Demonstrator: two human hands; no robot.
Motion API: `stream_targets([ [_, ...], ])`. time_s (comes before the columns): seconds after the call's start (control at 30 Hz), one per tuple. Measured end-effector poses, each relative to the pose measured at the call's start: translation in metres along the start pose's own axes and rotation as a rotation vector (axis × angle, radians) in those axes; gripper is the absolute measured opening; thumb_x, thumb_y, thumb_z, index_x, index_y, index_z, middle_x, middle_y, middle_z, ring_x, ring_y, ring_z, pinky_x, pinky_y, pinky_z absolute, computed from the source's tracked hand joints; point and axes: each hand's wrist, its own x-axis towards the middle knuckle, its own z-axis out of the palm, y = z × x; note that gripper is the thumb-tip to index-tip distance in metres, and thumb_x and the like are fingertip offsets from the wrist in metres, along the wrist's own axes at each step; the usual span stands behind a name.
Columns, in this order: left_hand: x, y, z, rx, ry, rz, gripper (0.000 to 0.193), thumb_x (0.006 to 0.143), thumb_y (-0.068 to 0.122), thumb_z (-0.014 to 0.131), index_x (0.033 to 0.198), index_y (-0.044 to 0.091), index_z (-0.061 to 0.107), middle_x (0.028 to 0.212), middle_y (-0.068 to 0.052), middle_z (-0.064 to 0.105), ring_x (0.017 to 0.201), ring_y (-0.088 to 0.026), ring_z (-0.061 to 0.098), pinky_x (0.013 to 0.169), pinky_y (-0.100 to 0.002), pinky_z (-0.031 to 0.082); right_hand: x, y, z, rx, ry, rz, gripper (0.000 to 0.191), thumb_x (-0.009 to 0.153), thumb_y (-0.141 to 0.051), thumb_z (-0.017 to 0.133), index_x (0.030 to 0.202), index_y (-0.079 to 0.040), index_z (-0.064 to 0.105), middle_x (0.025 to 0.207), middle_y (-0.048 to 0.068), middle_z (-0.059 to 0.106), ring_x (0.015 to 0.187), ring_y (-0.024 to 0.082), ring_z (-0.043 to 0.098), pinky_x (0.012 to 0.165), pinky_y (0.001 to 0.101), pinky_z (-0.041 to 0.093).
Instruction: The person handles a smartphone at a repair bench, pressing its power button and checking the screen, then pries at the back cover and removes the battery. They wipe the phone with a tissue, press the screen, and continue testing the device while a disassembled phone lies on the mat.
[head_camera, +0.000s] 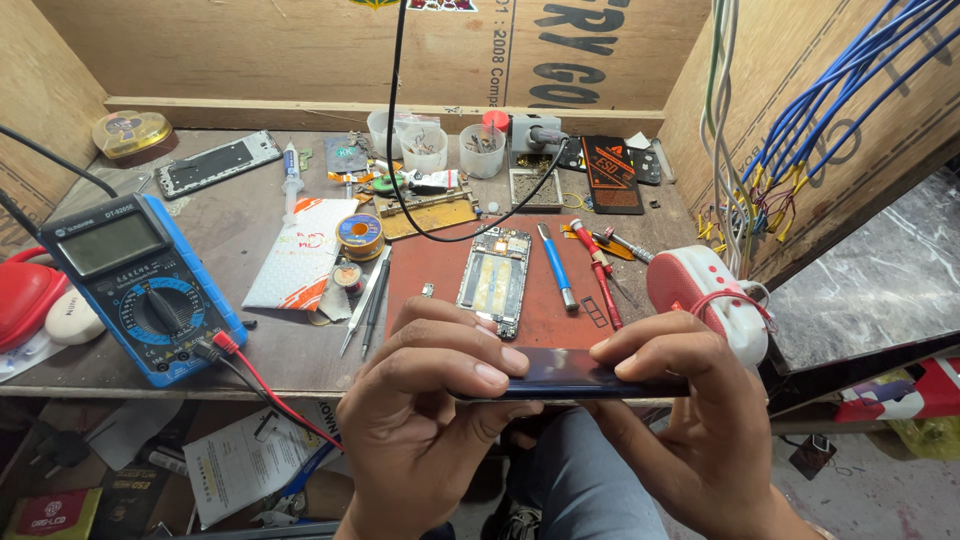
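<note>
Both hands, left hand (425, 400) and right hand (680, 400), have their grip clenched on a dark phone (575, 375), held edge-on in front of the surface (250, 300). Beyond it, an opened phone (494, 280) lies on a red mat (440, 275), with a blue meter (140, 285) at left.

Bright even light from above, soft shadows under my hands (560, 400), faint glare on the multimeter (140, 285) screen, wide-angle bending beyond it, sharp focus.

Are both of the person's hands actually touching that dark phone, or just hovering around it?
Touching. The head view shows the left hand and the right hand each pinching an end of the dark phone, fingers on its top edge, thumbs underneath.
</note>
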Motion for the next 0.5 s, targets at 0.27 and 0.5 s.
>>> stream_targets([
  [0.27, 0.004, 0.007, 0.003, 0.068, -0.012, -0.017, 0.027, 0.09, 0.003, 0.086, 0.108, 0.01, 0.068, 0.103, -0.004, 0.075, 0.102, -0.017, 0.068, 0.087, -0.027, 0.059, 0.003, 0.003, 0.002, -0.046, -0.006, -0.018, 0.035, 0.086, 0.004, 0.077, 0.109, -0.005, 0.053, 0.111, 0.013, 0.067, 0.1, 0.016, 0.068, 0.09, 0.0288, 0.056],
  [0.5, 0.012, 0.013, 0.005, 0.248, -0.055, 0.052, 0.024, 0.088, 0.005, 0.085, 0.106, 0.012, 0.07, 0.105, -0.002, 0.075, 0.099, -0.017, 0.069, 0.09, -0.029, 0.057, 0.005, 0.005, 0.002, -0.138, -0.021, 0.036, 0.032, 0.085, 0.0, 0.077, 0.106, -0.004, 0.054, 0.109, 0.011, 0.07, 0.097, 0.015, 0.071, 0.084, 0.0271, 0.057],
])
